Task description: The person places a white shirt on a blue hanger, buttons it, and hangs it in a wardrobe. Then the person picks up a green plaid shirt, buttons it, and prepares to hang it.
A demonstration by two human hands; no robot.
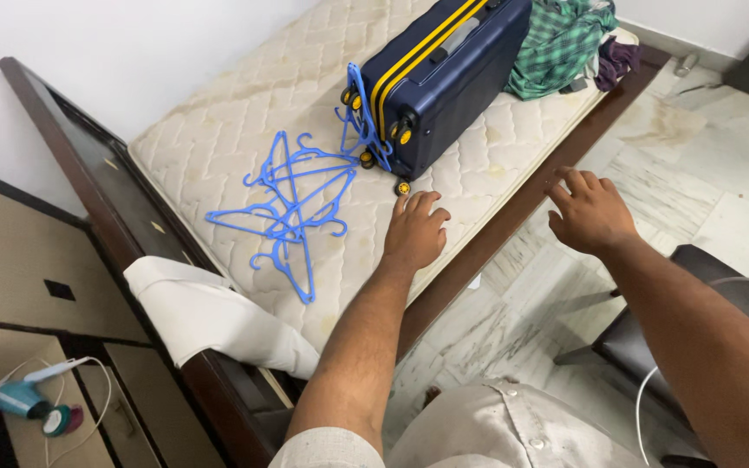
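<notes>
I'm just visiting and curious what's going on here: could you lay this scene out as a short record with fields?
Setting: bare quilted mattress on a dark wooden bed frame, marble floor alongside
Left hand: open, fingers spread, over the mattress edge, just short of the suitcase's wheel
Right hand: open, empty, in the air above the floor
Suitcase: navy hard-shell with yellow stripes, lying on the mattress
Hangers: blue plastic, loose pile left of the suitcase; more lean against its wheels
Clothes: green checked garment heaped behind the suitcase
</notes>
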